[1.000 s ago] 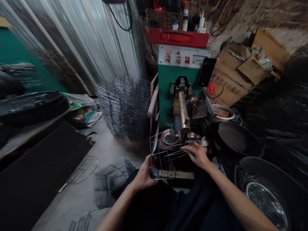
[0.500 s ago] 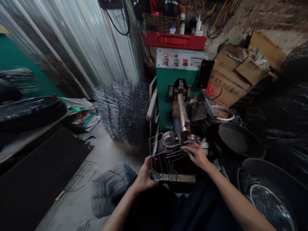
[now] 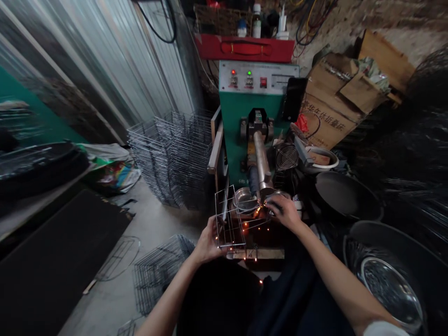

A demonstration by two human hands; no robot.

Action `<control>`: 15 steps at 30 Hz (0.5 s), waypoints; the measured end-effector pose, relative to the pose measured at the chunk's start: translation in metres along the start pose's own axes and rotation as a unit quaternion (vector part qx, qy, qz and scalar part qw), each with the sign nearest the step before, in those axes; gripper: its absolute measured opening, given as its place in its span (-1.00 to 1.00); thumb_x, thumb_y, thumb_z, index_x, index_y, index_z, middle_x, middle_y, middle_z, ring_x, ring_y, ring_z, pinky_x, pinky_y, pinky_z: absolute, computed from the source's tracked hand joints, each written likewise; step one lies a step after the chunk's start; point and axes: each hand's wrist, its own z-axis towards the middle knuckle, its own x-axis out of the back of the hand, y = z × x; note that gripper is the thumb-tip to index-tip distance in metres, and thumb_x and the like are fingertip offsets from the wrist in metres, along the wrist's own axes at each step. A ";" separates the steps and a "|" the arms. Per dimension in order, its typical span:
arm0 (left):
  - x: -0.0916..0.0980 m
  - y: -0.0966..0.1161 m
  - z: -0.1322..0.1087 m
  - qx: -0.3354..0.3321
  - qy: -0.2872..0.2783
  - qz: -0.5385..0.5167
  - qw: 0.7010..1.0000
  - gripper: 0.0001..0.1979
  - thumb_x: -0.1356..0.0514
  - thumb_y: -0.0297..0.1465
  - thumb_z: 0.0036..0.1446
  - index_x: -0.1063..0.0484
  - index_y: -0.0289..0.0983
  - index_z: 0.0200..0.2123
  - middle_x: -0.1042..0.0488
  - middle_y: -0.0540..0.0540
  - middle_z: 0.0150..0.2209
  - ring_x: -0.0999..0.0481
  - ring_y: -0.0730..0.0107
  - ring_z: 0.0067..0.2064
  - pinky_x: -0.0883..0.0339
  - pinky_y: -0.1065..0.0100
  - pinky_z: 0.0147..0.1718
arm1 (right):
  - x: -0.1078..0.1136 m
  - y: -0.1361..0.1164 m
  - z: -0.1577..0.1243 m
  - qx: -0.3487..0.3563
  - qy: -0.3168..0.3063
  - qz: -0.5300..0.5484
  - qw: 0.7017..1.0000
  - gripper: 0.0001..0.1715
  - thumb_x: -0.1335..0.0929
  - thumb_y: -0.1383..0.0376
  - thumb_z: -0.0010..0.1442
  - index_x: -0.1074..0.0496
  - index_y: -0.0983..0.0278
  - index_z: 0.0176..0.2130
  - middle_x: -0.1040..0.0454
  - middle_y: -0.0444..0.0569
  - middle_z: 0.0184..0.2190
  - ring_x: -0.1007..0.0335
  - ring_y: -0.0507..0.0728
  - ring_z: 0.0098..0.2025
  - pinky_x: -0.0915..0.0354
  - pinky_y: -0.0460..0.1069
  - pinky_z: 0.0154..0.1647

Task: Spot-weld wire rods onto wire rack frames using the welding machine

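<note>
A folded wire rack is held up in front of a green spot-welding machine. My left hand grips the rack's lower left side. My right hand presses on the rack's right end, just under the tip of the machine's long metal arm. Orange sparks scatter from that spot over the rack and down toward my lap. Two small steel bowls sit on either side of the arm's tip.
A tall stack of finished wire racks stands left of the machine. More racks lie on the concrete floor. Black pans and a steel basin crowd the right. Cardboard boxes sit behind them, and corrugated metal sheets line the left wall.
Sparks now fly at the arm's tip and a green light on the machine's panel has lit. Both hands and the rack have moved slightly up toward the arm.
</note>
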 end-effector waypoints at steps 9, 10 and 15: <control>0.005 -0.022 -0.005 -0.005 -0.018 -0.004 1.000 0.13 -0.53 -0.28 -0.16 0.05 -0.12 0.38 -0.31 -0.34 0.27 -0.37 -0.17 0.33 -0.21 -0.31 0.32 | 0.136 0.093 -0.170 -0.411 0.131 -0.203 0.879 -0.51 -0.32 -0.04 0.18 -0.57 0.28 -0.18 -0.64 0.18 -0.28 -0.60 0.41 -0.16 -0.48 0.22 -0.08; 0.004 -0.024 -0.006 0.005 -0.019 -0.009 1.000 0.14 -0.53 -0.27 -0.16 0.05 -0.11 0.38 -0.30 -0.34 0.27 -0.36 -0.17 0.33 -0.24 -0.29 0.30 | 0.157 0.109 -0.209 -0.499 0.125 -0.250 0.820 -0.56 -0.32 0.00 0.10 -0.56 0.27 -0.26 -0.62 0.24 -0.35 -0.59 0.48 -0.19 -0.48 0.27 -0.14; -0.009 -0.023 -0.019 0.027 0.001 -0.023 0.999 -0.08 -0.45 -0.28 -0.02 -0.03 -0.06 0.31 -0.31 -0.26 0.24 -0.41 -0.08 0.30 -0.30 -0.23 0.28 | 0.198 0.136 -0.366 -0.691 0.076 -0.264 0.669 -0.72 -0.33 0.00 -0.13 -0.39 0.13 -0.60 -0.50 0.33 -0.53 -0.58 0.71 -0.27 -0.39 0.43 -0.40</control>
